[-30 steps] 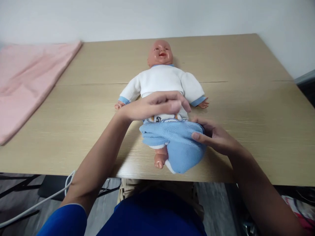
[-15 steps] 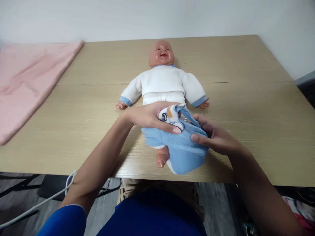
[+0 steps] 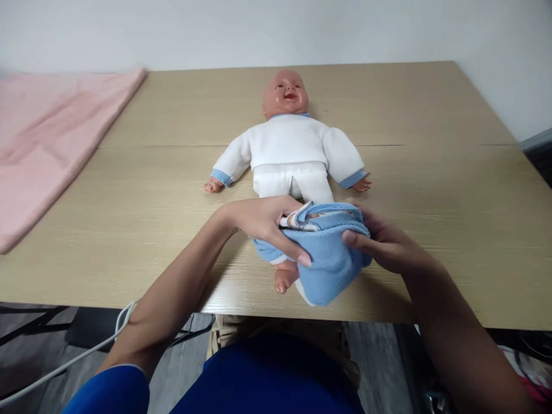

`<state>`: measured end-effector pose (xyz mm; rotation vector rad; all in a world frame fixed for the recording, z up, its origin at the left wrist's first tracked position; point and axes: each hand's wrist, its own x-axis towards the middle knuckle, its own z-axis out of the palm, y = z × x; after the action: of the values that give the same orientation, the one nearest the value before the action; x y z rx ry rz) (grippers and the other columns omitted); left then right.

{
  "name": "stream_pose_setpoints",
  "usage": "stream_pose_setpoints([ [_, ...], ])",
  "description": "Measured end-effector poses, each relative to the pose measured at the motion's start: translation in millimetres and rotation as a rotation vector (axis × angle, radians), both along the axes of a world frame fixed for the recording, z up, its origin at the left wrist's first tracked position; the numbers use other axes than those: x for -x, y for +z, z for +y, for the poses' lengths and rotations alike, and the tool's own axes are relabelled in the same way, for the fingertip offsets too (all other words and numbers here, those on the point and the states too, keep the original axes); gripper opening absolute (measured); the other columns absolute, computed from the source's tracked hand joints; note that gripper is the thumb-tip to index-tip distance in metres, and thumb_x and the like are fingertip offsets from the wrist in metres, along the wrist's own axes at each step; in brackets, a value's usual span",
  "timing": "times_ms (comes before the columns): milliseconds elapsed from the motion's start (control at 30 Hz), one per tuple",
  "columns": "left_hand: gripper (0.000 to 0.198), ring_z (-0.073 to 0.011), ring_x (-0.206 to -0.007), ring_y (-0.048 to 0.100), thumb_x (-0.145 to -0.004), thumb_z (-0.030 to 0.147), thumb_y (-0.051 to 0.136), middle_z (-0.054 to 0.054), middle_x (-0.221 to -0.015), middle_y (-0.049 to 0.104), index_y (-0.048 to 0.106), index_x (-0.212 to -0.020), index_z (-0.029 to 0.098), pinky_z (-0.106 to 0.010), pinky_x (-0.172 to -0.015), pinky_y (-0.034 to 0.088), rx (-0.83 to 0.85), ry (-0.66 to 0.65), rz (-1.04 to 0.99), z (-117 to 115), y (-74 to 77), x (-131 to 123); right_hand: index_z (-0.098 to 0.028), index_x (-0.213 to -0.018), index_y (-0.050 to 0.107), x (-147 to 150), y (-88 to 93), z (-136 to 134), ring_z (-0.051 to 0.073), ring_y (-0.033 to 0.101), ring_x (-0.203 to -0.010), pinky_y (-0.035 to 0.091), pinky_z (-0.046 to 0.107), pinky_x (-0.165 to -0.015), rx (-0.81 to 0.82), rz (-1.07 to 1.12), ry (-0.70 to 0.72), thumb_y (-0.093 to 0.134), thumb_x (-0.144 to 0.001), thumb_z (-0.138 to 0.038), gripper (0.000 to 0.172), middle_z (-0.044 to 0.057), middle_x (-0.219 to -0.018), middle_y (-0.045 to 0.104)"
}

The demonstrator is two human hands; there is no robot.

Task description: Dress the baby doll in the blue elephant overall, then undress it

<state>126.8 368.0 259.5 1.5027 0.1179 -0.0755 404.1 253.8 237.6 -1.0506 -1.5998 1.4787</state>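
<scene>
A baby doll [image 3: 288,138] in a white top and white trousers with blue cuffs lies on its back, feet toward me. Over its lower legs, both my hands hold a soft blue terry baby hat [image 3: 330,264], its open rim facing up and a white, orange-marked patch folded inside. My left hand [image 3: 271,224] pinches the left rim, thumb outside and fingers hidden behind. On the right side, my right hand [image 3: 383,238] grips the cloth with the thumb in front. One bare doll foot [image 3: 285,277] shows below; the other is hidden behind the hat.
A pink cloth [image 3: 56,138] covers the left end of the wooden table [image 3: 440,230]. A white cable [image 3: 73,361] runs by my left forearm. The table's front edge is close to my body, and a pale wall stands behind.
The hat's rim has been tilted and lowered, so the embroidered eye and face patch have turned out of view. My left hand has moved slightly toward me, uncovering more of the doll's trousers.
</scene>
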Motion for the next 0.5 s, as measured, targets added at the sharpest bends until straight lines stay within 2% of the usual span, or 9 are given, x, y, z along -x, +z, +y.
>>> stream_pose_setpoints([
  [100,0.035,-0.0224,-0.085,0.077,-0.088,0.047,0.100,-0.003,-0.090,0.080,0.077,-0.097,0.022,-0.034,-0.082,0.066,-0.149,0.226,-0.140,6.3,-6.8,0.7,-0.024,-0.120,0.080,2.8,4.5,2.2,0.019,0.065,-0.081,0.054,0.029,-0.068,0.083,-0.016,0.194,0.086,-0.103,-0.063,0.042,0.001,-0.096,0.071],
  [200,0.034,-0.0229,-0.093,0.075,-0.094,0.048,0.094,-0.004,-0.098,0.079,0.074,-0.103,0.022,-0.036,-0.092,0.065,-0.246,0.278,-0.191,8.5,-9.6,-2.0,-0.022,-0.089,0.075,5.0,13.0,1.7,0.017,0.059,-0.068,0.047,0.028,-0.061,0.062,-0.088,0.358,0.092,-0.099,-0.058,0.041,-0.003,-0.077,0.065],
  [267,0.034,-0.0243,-0.098,0.076,-0.098,0.050,0.091,-0.007,-0.102,0.080,0.074,-0.104,0.021,-0.038,-0.095,0.065,-0.289,0.280,-0.187,6.7,-9.1,-4.5,-0.022,-0.077,0.069,5.4,21.7,0.8,0.016,0.056,-0.063,0.044,0.030,-0.058,-0.009,-0.198,0.395,0.092,-0.099,-0.056,0.046,-0.004,-0.069,0.061],
  [333,0.035,-0.0273,-0.107,0.079,-0.099,0.052,0.089,-0.010,-0.109,0.083,0.078,-0.110,0.020,-0.040,-0.101,0.066,-0.290,0.280,-0.182,3.7,-7.7,-5.4,-0.023,-0.079,0.072,4.8,32.5,0.1,0.017,0.058,-0.064,0.046,0.031,-0.059,-0.088,-0.300,0.373,0.088,-0.103,-0.054,0.043,-0.002,-0.071,0.065],
  [400,0.043,-0.0305,-0.114,0.083,-0.094,0.056,0.094,-0.011,-0.113,0.087,0.083,-0.116,0.021,-0.043,-0.104,0.069,-0.234,0.234,-0.161,0.6,-6.3,-3.8,-0.023,-0.091,0.080,4.0,43.0,-0.1,0.020,0.064,-0.070,0.052,0.034,-0.064,-0.143,-0.336,0.320,0.085,-0.106,-0.052,0.033,0.000,-0.078,0.072],
  [500,0.052,-0.0338,-0.102,0.089,-0.083,0.064,0.102,-0.011,-0.103,0.090,0.088,-0.112,0.022,-0.047,-0.094,0.075,-0.044,-0.013,-0.028,-2.8,-4.7,2.2,-0.025,-0.112,0.086,5.0,50.8,0.7,0.025,0.073,-0.081,0.061,0.037,-0.074,-0.129,-0.270,0.196,0.081,-0.109,-0.051,0.027,0.003,-0.092,0.080],
])
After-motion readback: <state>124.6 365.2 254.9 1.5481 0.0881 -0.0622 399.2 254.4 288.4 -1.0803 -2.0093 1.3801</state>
